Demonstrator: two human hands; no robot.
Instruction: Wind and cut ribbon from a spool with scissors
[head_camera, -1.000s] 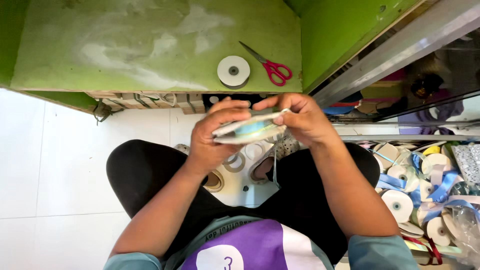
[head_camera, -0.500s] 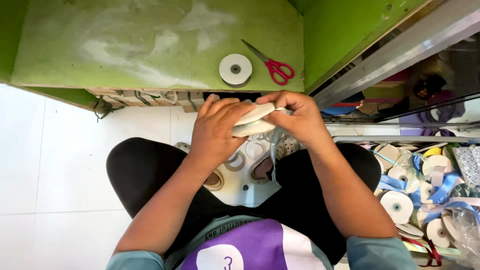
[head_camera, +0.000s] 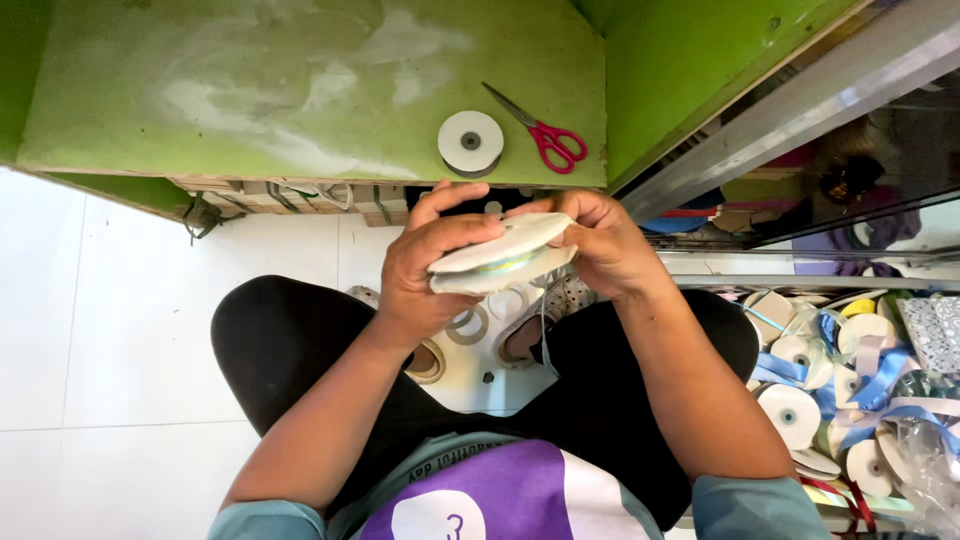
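My left hand (head_camera: 425, 265) and my right hand (head_camera: 600, 245) both grip one flat white ribbon spool (head_camera: 500, 258), held tilted above my lap. Pale blue-green ribbon shows between its two card discs. A loose thin strand (head_camera: 543, 325) hangs down from the spool toward my legs. Under my hands, between my knees, lies a white sheet (head_camera: 480, 370) with several empty rings on it.
A green worktop (head_camera: 300, 90) ahead carries a white tape roll (head_camera: 471, 142) and red-handled scissors (head_camera: 545, 135). A green wall panel and metal rail (head_camera: 800, 110) rise at right. A pile of ribbon spools (head_camera: 840, 390), blue and white, sits at lower right. White floor tiles (head_camera: 100, 330) lie left.
The spool has turned in my hands, from edge-up with its face showing to tilted flatter. My left fingers have spread over its near edge.
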